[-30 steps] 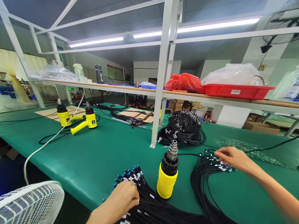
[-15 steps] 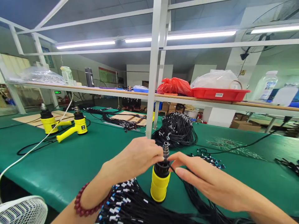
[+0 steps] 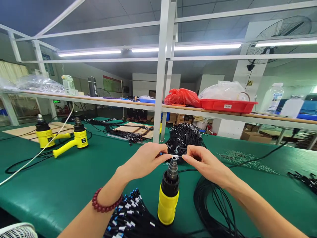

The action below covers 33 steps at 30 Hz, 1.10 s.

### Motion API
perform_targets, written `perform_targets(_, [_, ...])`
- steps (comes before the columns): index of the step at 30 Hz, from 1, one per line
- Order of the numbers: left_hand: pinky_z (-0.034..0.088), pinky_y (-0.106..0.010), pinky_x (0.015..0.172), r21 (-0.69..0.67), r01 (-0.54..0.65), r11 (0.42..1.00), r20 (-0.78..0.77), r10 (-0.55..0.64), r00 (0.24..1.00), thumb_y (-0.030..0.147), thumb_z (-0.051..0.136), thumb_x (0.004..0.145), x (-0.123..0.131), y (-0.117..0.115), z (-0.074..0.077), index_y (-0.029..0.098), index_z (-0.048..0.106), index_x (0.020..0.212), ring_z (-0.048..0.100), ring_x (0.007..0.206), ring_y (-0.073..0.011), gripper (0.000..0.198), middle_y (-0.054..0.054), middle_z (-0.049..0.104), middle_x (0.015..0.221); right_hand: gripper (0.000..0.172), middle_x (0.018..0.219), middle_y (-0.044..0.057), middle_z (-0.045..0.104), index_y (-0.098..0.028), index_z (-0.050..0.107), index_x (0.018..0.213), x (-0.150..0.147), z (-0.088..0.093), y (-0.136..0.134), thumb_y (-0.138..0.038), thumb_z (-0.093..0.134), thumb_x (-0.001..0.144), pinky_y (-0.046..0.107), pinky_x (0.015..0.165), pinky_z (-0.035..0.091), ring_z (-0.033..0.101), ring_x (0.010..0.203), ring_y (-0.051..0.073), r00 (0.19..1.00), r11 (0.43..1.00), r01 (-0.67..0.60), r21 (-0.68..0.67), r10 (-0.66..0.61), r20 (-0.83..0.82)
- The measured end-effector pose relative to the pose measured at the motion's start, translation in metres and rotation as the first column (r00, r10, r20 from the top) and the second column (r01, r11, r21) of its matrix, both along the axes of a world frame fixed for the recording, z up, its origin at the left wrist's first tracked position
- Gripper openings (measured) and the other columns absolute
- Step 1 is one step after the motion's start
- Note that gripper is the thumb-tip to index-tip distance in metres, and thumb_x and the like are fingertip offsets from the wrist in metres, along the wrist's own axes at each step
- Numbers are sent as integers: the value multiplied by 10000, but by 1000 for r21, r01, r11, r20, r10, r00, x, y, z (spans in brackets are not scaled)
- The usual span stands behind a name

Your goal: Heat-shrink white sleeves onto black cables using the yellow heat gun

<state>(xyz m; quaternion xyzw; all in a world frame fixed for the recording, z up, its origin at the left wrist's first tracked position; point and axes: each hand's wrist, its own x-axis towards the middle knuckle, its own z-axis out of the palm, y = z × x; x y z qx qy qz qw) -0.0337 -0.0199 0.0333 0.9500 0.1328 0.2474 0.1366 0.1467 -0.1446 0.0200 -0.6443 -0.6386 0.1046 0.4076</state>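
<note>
Cable with a white band (image 3: 175,156) is held level near the centre of the frame, stretched between two hands just above the metal nozzle (image 3: 172,170) of an upright yellow heat gun (image 3: 168,203). Its left part is pinched between thumb and forefinger of the left hand (image 3: 145,160), where a blue tip (image 3: 161,153) can be seen. Its black right part is pinched likewise by the right hand (image 3: 205,160). Whether the nozzle is touched by the cable cannot be told. A dark red bead bracelet (image 3: 107,207) is worn on the left wrist.

At the bottom of the frame, left of the heat gun, a bundle of banded black cables (image 3: 135,215) is laid on the green table (image 3: 69,186); at lower right, a loop of black cables (image 3: 201,198) is spread. Beyond the hands, a large cable heap (image 3: 185,134) is piled beside the white post (image 3: 160,72). At the left of the frame, two more heat guns are stood upright. Right of centre, a red tray (image 3: 229,106) is set on the shelf.
</note>
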Motion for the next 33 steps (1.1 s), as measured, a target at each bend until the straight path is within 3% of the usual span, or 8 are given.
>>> perform_targets(8, [338,-243,591,-200,25,980,36,-18,999,393,314,993,5,16,-23,189,526,675,483,613,-128,433,29,548,642,367,558,-66,347,-220,346,592,7,-10,18,-432,540,820,244,509,235,312,548,110,989,992,123,-6,-122,86])
perform_targets(13, [329,-247,577,-246,-13,969,67,31,997,419,363,973,8,19,-30,188,532,670,480,603,-129,416,33,540,625,367,547,-65,352,-222,343,591,7,-13,20,-427,551,813,240,507,238,311,546,112,981,986,164,-2,-163,108])
perform_targets(28, [314,-245,574,-279,-37,960,140,79,987,402,511,904,9,19,-31,187,604,757,485,649,-137,278,19,606,717,347,539,-62,397,-218,377,589,10,-16,21,-411,575,799,245,501,241,343,538,115,967,979,206,-4,-203,154])
perform_targets(33, [341,-233,593,-309,-31,951,166,86,982,343,576,869,9,19,-31,192,603,801,515,687,-138,168,23,628,762,318,591,-20,504,-198,500,609,13,-10,17,-424,518,833,260,525,278,397,569,129,985,990,133,-52,-127,116])
